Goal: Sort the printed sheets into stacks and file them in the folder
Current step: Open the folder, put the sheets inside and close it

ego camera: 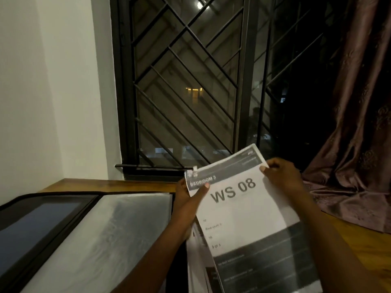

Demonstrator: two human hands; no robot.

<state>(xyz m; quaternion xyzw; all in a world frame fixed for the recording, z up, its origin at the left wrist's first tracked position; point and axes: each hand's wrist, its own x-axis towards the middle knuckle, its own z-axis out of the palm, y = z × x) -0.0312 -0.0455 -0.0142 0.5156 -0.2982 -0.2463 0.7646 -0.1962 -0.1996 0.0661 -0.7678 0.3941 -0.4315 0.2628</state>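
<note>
A printed sheet (243, 210) headed "BEDROOM 3" and "WS 08" is held up above the table, tilted to the left. My left hand (188, 199) pinches its upper left corner, thumb on the front. My right hand (281, 176) pinches its upper right edge. More printed sheets (196, 261) lie under it at the lower middle, partly hidden. An open black folder (50, 233) lies flat at the left, with a clear plastic sleeve (105, 240) on its right half.
A wooden table (127, 185) carries everything. A barred window (186, 85) rises behind it, a white wall (42, 81) stands at the left, and a brown curtain (355, 134) hangs down onto the table at the right.
</note>
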